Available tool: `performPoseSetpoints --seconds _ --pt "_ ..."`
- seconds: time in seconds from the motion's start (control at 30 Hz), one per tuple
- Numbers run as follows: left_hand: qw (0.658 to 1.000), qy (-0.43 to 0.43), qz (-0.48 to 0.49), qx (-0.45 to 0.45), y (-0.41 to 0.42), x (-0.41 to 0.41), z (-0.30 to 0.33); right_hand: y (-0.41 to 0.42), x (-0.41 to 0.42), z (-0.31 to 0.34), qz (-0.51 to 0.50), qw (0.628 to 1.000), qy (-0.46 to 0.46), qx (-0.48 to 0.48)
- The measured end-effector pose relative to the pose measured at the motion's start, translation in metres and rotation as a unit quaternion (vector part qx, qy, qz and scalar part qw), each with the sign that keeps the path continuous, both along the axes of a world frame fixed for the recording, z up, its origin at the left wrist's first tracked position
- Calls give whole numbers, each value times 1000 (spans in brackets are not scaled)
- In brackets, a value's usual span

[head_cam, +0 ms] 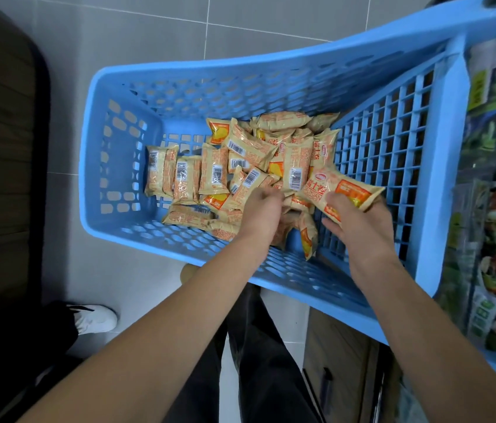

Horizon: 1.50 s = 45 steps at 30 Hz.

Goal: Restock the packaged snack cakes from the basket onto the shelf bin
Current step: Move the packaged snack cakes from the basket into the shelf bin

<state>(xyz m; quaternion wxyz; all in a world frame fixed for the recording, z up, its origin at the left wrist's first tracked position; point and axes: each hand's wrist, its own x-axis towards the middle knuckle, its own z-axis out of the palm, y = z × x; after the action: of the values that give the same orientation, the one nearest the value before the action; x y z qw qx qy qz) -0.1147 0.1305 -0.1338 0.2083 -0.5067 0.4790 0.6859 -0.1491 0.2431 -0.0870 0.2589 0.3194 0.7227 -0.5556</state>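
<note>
Floor: grey tiles under a blue basket (112, 123) tilted before me.
Cakes: a heap of packs (240, 166) low in the basket, most toward its right side.
Right hand (359, 221): my fingers are curled round one pack (342, 187), long axis running left to right, lifted off the heap.
Left hand (260, 209): my fingers are curled down into the heap; I cannot tell whether they hold a pack.
Shelf (490, 184): just right of the basket, nearer my right hand, so I judge that pack goes there first.
</note>
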Motion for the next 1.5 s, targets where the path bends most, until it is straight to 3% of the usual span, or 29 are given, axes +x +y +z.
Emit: performPoseSetpoints --seconds 0.03,0.1,0.17,0.23,0.27,0.4,0.43,0.47,0.53,0.6,0.63,0.67,0.73,0.83,1.0,1.23,1.5 --pt "993 40 -73 -83 1 -6 -8 3 1 1 -13 1000 2 9" --pt "933 135 -234 -239 1 -21 -27 6 5 3 -29 999 16 27" --pt "833 201 -392 -335 1 -34 -50 8 11 6 -8 997 56 54" --pt "732 212 -529 -373 4 -43 -74 9 17 9 13 991 102 83" --pt "698 201 -570 -385 7 -47 -84 11 19 10 14 989 117 93" --pt "619 167 -621 -451 17 -58 -112 16 24 9 19 984 148 102" --pt "622 179 -608 -459 17 -58 -115 17 25 8 18 983 151 99" --pt "655 199 -572 -451 16 -58 -115 17 26 7 14 984 150 94" --pt "782 228 -448 -369 13 -55 -109 16 28 6 1 986 146 78" --pt "923 179 -288 -183 7 -52 -92 15 29 7 -12 987 144 66" --pt "965 134 -206 -94 3 -49 -84 15 30 8 -15 987 145 63" --pt "984 95 -145 -38 -1 -45 -77 14 31 10 -16 987 147 61" --pt "994 68 -77 24 -12 -34 -60 14 34 14 -17 987 151 56" --pt "984 117 -5 135 -28 -11 -23 15 39 28 -5 986 158 53" --pt "957 155 13 247 -48 27 56 14 53 61 6 983 179 42" --pt "955 188 -16 228 -61 81 166 10 111 138 -23 981 187 -36" --pt "949 146 -192 203 -18 161 244 42 220 212 -122 975 162 -90"
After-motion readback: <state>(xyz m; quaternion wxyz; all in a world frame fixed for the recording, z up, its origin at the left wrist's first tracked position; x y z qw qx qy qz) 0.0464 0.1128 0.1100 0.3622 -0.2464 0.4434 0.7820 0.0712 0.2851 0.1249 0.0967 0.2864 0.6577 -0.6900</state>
